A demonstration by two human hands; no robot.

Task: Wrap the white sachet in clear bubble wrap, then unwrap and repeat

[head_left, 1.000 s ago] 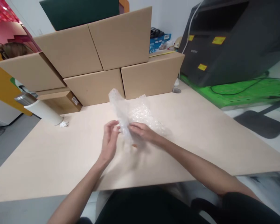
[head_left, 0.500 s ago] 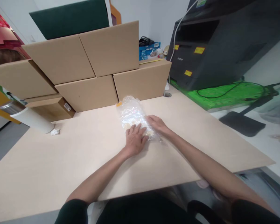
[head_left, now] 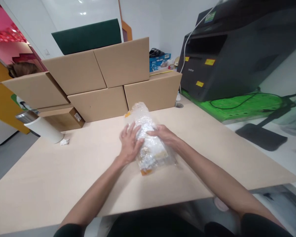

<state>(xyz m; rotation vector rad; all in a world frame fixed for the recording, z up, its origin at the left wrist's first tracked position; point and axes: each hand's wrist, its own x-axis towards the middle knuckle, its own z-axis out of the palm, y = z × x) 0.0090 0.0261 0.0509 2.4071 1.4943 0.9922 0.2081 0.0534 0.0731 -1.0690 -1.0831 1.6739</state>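
A clear bubble-wrap package [head_left: 150,149] lies on the pale wooden table, with orange patches at its far and near ends. Something whitish shows through the plastic, but its kind is unclear. My left hand [head_left: 129,143] rests along the package's left edge, fingers spread, thumb touching the wrap. On the opposite side, my right hand [head_left: 164,134] grips the right edge; one or two digits reach over the top and the remaining fingers are hidden.
Stacked cardboard boxes [head_left: 98,105] line the table's back, topped by a dark green box [head_left: 87,38]. A white roll [head_left: 45,130] and crumpled tissue [head_left: 64,142] are at the left. A black printer [head_left: 212,65] stands on a green base [head_left: 241,105] at the right.
My left hand has moved off the package's top to its left edge. My right hand now reaches further over the wrap. The package's near end has come closer and is uncovered.
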